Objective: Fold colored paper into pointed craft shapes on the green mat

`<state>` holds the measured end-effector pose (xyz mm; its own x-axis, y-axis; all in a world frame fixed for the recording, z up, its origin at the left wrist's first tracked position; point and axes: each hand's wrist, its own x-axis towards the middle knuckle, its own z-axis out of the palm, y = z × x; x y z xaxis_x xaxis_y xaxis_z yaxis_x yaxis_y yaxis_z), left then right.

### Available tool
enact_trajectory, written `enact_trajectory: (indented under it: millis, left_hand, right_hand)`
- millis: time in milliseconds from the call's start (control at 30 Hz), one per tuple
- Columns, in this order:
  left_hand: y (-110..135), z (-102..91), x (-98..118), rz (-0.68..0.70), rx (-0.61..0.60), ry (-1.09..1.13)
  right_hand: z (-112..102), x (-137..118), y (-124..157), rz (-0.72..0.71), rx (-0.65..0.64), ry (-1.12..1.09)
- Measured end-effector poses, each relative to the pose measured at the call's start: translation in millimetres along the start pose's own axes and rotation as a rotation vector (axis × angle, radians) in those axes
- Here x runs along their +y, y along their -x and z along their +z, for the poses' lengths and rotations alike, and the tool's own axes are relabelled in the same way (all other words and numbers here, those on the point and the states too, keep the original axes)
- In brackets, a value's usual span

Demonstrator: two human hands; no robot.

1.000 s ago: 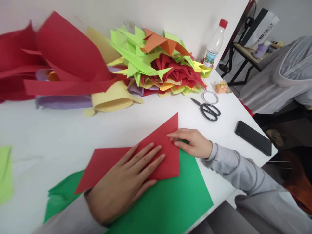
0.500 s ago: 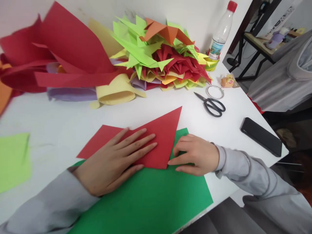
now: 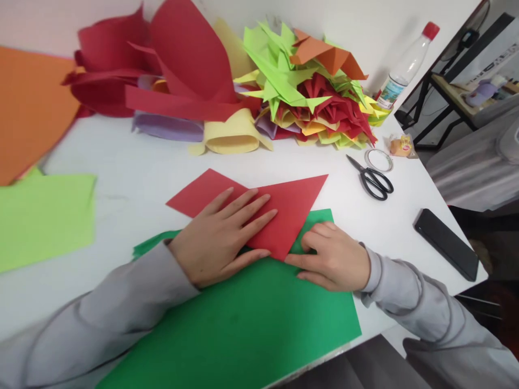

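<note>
A folded piece of red paper [image 3: 298, 205] with pointed corners lies partly over a large green paper sheet [image 3: 251, 324]. Flat across the red paper's left and middle part rests my left hand [image 3: 223, 237], fingers spread, hiding some of the folds. At the lower corner of the red paper is my right hand [image 3: 330, 259]. Its index fingertip touches that corner, the thumb lies a little apart below it, and the other fingers are loosely curled over the green sheet. No object shows in its grip.
Folded paper shapes [image 3: 308, 92] are piled at the back, beside red paper rolls [image 3: 190, 54]. Scissors [image 3: 375, 181], a tape roll [image 3: 379, 160], a wrapped snack [image 3: 401, 146], a bottle [image 3: 401, 75] and a black phone [image 3: 446, 243] stand or lie right. Light-green paper [image 3: 44, 221] lies left.
The view has swung left, showing more orange and light-green paper. The red paper has turned slightly clockwise over the green sheet, my left hand moving with it. My right hand stays at its corner.
</note>
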<state>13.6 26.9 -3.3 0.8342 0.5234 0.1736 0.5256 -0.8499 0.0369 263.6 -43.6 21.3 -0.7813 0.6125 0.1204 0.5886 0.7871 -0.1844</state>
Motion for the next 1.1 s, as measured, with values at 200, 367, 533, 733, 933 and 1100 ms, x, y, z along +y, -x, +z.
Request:
enact_trajectory:
  millis: [200,367,533,733,933,1100]
  left_hand:
    - [-0.2,3.7,0.3,-0.011,-0.024,-0.010]
    - [-0.8,4.2,-2.4,-0.011,-0.041,-0.009]
    - [-2.0,9.4,-14.7,0.013,-0.066,0.032]
    - [-4.4,5.8,-26.7,0.057,-0.121,0.075]
    - [-9.7,-0.6,-25.4,0.009,-0.050,0.016]
    - [-12.2,-3.5,-17.0,-0.102,-0.037,-0.072]
  right_hand:
    - [1.6,-4.3,-4.3,-0.014,-0.004,0.048]
    - [2.2,-3.0,-3.9,-0.076,0.065,0.116]
    - [3.0,-1.9,-3.5,-0.125,0.105,0.167]
    - [6.6,1.0,-5.6,-0.080,0.101,0.214]
    - [8.5,-7.9,-12.7,-0.030,0.094,0.249]
    - [10.4,-14.5,-15.8,-0.009,0.070,0.259]
